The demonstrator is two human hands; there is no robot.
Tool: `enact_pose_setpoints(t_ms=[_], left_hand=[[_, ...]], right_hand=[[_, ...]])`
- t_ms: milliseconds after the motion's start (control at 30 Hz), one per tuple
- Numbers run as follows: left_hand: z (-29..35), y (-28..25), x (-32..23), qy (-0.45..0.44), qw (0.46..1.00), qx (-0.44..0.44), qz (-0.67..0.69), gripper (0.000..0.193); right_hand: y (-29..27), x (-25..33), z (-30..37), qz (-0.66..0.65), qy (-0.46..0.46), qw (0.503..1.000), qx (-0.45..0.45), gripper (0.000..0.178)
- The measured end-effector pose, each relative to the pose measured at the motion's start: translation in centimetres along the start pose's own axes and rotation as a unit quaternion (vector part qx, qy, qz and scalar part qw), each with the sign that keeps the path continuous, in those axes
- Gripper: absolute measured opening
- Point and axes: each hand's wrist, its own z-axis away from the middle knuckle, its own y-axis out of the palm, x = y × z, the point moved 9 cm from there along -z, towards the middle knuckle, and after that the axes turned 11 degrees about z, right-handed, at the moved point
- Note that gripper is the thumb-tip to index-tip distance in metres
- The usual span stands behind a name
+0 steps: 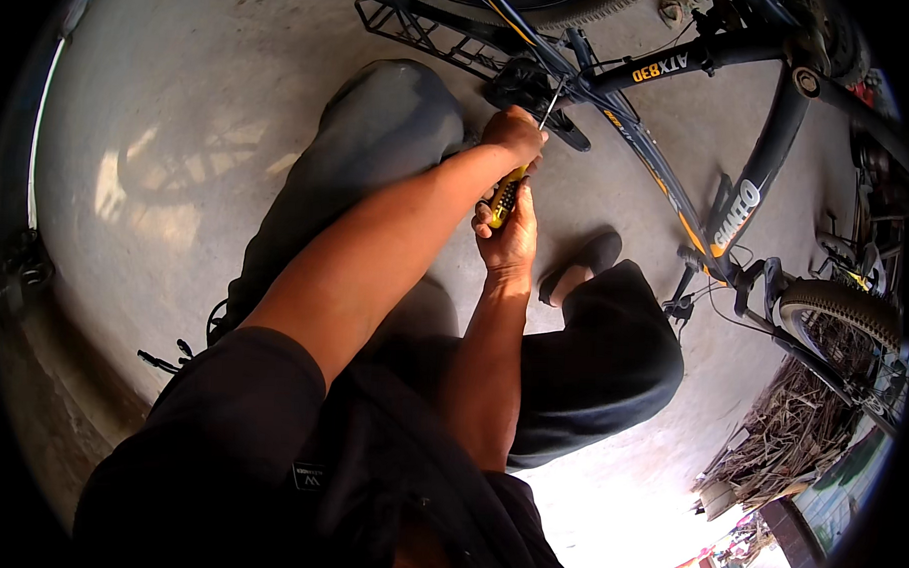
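A screwdriver (504, 200) with a yellow and black handle points up and away, its thin metal shaft reaching toward the bicycle frame (640, 145). My right hand (513, 236) is wrapped round the handle from below. Closed near the start of the shaft is my left hand (513, 134), just beyond the right one. The shaft's tip meets the frame near a tube junction; what exactly it touches is too small to tell. The frame is black with orange and yellow accents. Beside the tip sits a dark, rounded part (522, 83), perhaps the saddle.
A black rear rack (433, 33) juts out at the upper left, below a tyre (584, 8). Another wheel (839, 312) stands at the right. A heap of dry sticks (795, 431) lies beyond it. My bent knees and a dark shoe (598, 252) flank my hands on the concrete floor (200, 105).
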Motion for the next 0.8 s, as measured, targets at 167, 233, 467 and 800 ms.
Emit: enact_pose_setpoints(t_ms=[167, 233, 467, 800], left_hand=[[0.7, 0.2, -0.4, 0.024, 1.000, 0.002, -0.007, 0.017], [0.6, -0.2, 0.0, 0.038, 0.999, -0.033, 0.004, 0.017], [-0.6, -0.7, 0.7, 0.086, 0.984, -0.066, -0.142, 0.021], [3.1, -1.2, -1.7, 0.040, 0.948, -0.124, -0.292, 0.019]], right_hand=[[-1.4, -0.2, -0.4, 0.073, -0.006, 0.993, -0.088, 0.035], [-1.2, 0.0, -0.2, 0.101, -0.002, 0.987, -0.122, 0.035], [-1.9, 0.0, -0.4, 0.157, -0.035, 0.975, -0.154, 0.035], [-2.1, 1.1, 0.2, 0.245, -0.071, 0.937, -0.239, 0.036]])
